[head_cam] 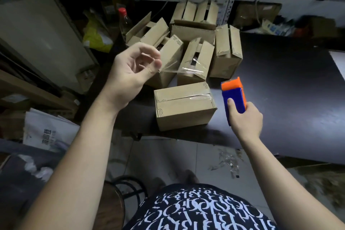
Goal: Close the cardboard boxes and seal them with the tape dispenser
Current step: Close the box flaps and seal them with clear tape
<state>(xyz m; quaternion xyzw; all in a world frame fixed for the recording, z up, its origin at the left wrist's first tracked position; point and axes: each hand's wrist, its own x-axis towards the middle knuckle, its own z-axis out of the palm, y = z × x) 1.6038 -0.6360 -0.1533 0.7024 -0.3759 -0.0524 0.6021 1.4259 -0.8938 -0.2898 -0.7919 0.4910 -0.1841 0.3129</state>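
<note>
Tape dispenser (234, 99) upright in right hand (245, 118), orange end up

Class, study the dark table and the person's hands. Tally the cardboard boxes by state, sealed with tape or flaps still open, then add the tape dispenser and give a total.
Sealed cardboard boxes: 2
Cardboard boxes with open flaps: 4
Tape dispenser: 1
Total: 7

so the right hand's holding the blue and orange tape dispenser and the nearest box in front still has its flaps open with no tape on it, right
Not quite. The right hand does hold the blue and orange tape dispenser, but the head view shows the nearest box with its flaps closed and a strip of clear tape along the top seam. Several boxes behind it do have open flaps.
</note>
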